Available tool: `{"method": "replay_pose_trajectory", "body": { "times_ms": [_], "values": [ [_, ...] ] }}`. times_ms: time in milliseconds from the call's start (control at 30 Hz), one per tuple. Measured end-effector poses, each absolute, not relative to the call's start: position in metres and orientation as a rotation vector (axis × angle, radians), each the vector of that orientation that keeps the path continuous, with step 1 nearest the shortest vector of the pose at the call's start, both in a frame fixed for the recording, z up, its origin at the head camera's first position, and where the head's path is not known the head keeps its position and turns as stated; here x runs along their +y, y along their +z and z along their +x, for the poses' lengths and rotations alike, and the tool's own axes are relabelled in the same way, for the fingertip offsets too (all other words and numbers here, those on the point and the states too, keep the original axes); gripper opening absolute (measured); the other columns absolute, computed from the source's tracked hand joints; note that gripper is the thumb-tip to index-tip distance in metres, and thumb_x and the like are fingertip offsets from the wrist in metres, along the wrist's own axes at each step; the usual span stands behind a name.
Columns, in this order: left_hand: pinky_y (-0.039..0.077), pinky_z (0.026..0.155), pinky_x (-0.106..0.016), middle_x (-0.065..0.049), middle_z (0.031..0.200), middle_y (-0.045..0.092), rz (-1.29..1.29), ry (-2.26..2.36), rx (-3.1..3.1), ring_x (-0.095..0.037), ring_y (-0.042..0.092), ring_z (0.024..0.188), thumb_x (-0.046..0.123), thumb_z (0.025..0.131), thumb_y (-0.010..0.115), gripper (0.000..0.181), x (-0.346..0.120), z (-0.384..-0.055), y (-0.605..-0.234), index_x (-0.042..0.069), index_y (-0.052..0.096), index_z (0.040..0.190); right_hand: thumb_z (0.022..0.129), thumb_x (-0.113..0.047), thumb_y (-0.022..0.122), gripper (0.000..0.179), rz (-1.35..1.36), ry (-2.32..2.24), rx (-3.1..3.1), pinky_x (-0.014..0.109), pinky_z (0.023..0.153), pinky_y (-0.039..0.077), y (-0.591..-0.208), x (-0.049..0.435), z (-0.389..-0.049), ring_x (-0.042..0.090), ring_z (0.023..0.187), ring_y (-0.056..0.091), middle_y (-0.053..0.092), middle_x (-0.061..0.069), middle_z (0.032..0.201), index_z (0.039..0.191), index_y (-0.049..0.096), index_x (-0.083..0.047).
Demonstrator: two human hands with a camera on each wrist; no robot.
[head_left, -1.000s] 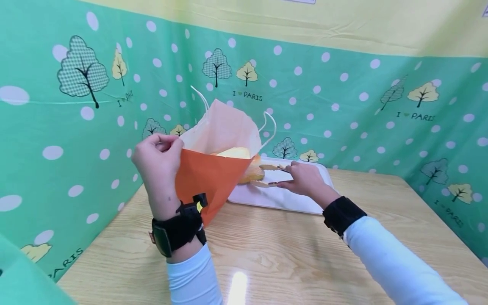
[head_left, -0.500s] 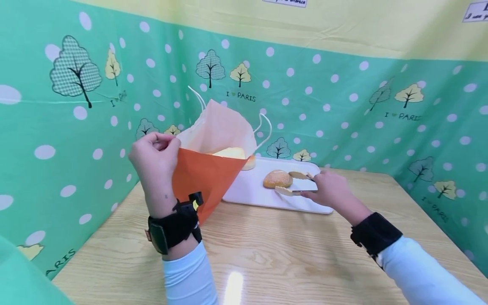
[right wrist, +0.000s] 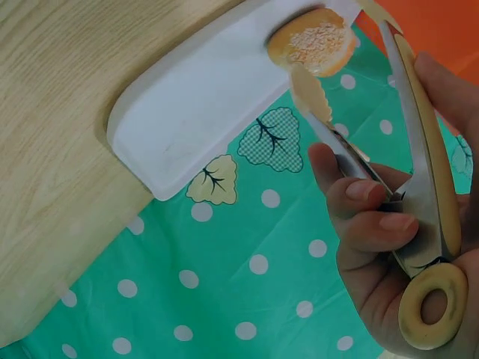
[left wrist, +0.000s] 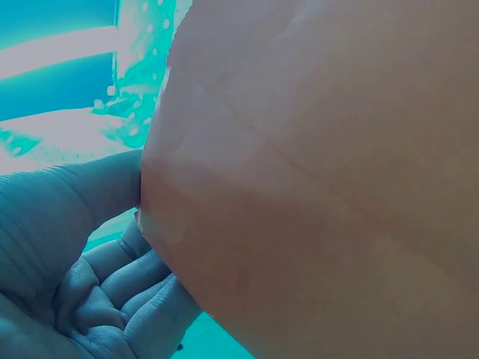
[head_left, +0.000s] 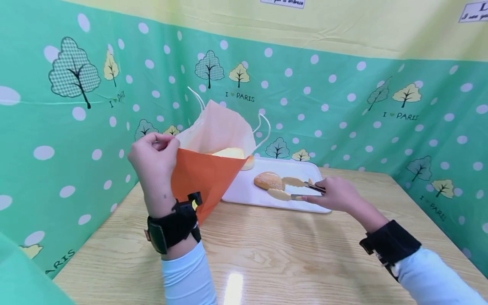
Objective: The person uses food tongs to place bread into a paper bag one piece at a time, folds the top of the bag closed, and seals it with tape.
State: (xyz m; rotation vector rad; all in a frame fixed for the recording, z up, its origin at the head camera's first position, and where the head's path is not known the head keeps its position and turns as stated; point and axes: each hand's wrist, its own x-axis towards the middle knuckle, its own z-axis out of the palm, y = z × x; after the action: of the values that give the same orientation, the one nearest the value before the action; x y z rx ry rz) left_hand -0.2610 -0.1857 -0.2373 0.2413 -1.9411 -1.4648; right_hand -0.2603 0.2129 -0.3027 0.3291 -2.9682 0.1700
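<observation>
My left hand (head_left: 154, 156) pinches the rim of an orange paper bag (head_left: 206, 178), whose mouth gapes to the right. Its pale inside (left wrist: 314, 164) fills most of the left wrist view. A pale yellow piece of bread (head_left: 230, 151) shows at the bag's mouth. My right hand (head_left: 337, 192) grips metal tongs (right wrist: 423, 164) with beige tips and grips. An oval, white-dusted bread roll (head_left: 268, 181) lies at the tongs' spread tips, over the white tray (head_left: 248, 195). I cannot tell whether the roll is lifted or firmly clamped.
Another brown piece of bread (head_left: 249, 163) shows just right of the bag's edge, partly hidden. White string handles (head_left: 265, 127) stand up from the bag. The wooden table (head_left: 289, 254) ends at a green dotted curtain (head_left: 328, 127).
The tongs and bread roll have moved right, away from the bag's edge; since half a second ago, the roll has shifted slightly left. My left hand keeps its pinch on the bag.
</observation>
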Motion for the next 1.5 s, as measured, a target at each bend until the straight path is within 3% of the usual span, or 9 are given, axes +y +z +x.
{"method": "replay_pose_trajectory", "body": {
  "times_ms": [133,467,600,733,833,1000,1067,1233,1500],
  "values": [
    [0.052,0.077,-0.025,-0.007,0.092,0.071,0.236,-1.463,-1.932,-0.01,0.066,0.082,0.023,0.084,0.064,0.019,-0.186,-0.262,-0.237,0.007,0.071,0.09,0.077,-0.058,0.065,0.047,0.3,0.186,-2.938,0.027,0.044,0.025,-0.31,0.214,-0.266,0.012,0.045,0.036,0.034,-0.004,0.051,0.062,0.05,-0.016],
    [0.053,0.076,-0.025,-0.006,0.091,0.071,0.235,-1.45,-1.953,-0.011,0.066,0.081,0.025,0.084,0.064,0.019,-0.186,-0.264,-0.238,0.007,0.071,0.089,0.076,-0.064,0.06,0.053,0.217,0.196,-2.976,0.028,0.048,0.026,-0.333,0.218,-0.289,0.015,0.052,0.039,0.035,-0.002,0.055,0.069,0.054,-0.012],
    [0.053,0.076,-0.026,-0.007,0.09,0.071,0.23,-1.454,-1.947,-0.012,0.067,0.081,0.024,0.083,0.064,0.019,-0.186,-0.264,-0.238,0.007,0.072,0.088,0.075,-0.066,0.06,0.064,0.195,0.251,-3.01,0.027,0.05,0.029,-0.338,0.219,-0.297,0.016,0.056,0.044,0.043,-0.001,0.058,0.096,0.068,-0.006],
    [0.052,0.075,-0.024,-0.006,0.09,0.071,0.234,-1.456,-1.953,-0.01,0.066,0.081,0.024,0.084,0.064,0.019,-0.186,-0.265,-0.238,0.008,0.072,0.088,0.074,-0.066,0.06,0.079,0.182,0.293,-3.023,0.028,0.048,0.027,-0.341,0.215,-0.304,0.015,0.053,0.04,0.038,-0.002,0.056,0.119,0.062,-0.001],
    [0.052,0.075,-0.024,-0.006,0.09,0.071,0.232,-1.458,-1.952,-0.009,0.066,0.081,0.023,0.084,0.064,0.018,-0.186,-0.265,-0.238,0.008,0.072,0.088,0.076,-0.063,0.061,0.067,0.196,0.317,-3.014,0.028,0.047,0.026,-0.343,0.212,-0.306,0.014,0.05,0.039,0.036,-0.003,0.054,0.106,0.068,-0.004],
    [0.052,0.074,-0.024,-0.006,0.089,0.071,0.232,-1.46,-1.949,-0.009,0.066,0.081,0.024,0.083,0.064,0.018,-0.186,-0.266,-0.238,0.008,0.072,0.088,0.078,-0.06,0.061,0.059,0.213,0.319,-2.986,0.028,0.046,0.024,-0.345,0.205,-0.303,0.013,0.05,0.037,0.033,-0.005,0.053,0.101,0.07,-0.007],
    [0.052,0.075,-0.024,-0.006,0.09,0.071,0.233,-1.467,-1.948,-0.009,0.066,0.081,0.024,0.083,0.064,0.018,-0.187,-0.266,-0.238,0.008,0.072,0.088,0.078,-0.06,0.061,0.061,0.226,0.303,-2.97,0.029,0.046,0.023,-0.345,0.203,-0.301,0.013,0.05,0.036,0.03,-0.005,0.053,0.108,0.069,-0.008],
    [0.052,0.076,-0.025,-0.006,0.091,0.071,0.233,-1.478,-1.943,-0.01,0.066,0.082,0.025,0.083,0.065,0.019,-0.187,-0.266,-0.239,0.008,0.071,0.089,0.079,-0.06,0.06,0.059,0.226,0.265,-2.941,0.028,0.045,0.023,-0.342,0.201,-0.296,0.013,0.051,0.038,0.034,-0.005,0.053,0.106,0.069,-0.009],
    [0.052,0.079,-0.026,-0.006,0.094,0.071,0.242,-1.498,-1.946,-0.011,0.066,0.085,0.023,0.084,0.063,0.018,-0.191,-0.266,-0.238,0.008,0.071,0.09,0.079,-0.059,0.06,0.048,0.187,0.262,-2.882,0.029,0.045,0.022,-0.337,0.204,-0.282,0.015,0.052,0.036,0.037,-0.001,0.056,0.082,0.063,-0.012]
  ]
}}
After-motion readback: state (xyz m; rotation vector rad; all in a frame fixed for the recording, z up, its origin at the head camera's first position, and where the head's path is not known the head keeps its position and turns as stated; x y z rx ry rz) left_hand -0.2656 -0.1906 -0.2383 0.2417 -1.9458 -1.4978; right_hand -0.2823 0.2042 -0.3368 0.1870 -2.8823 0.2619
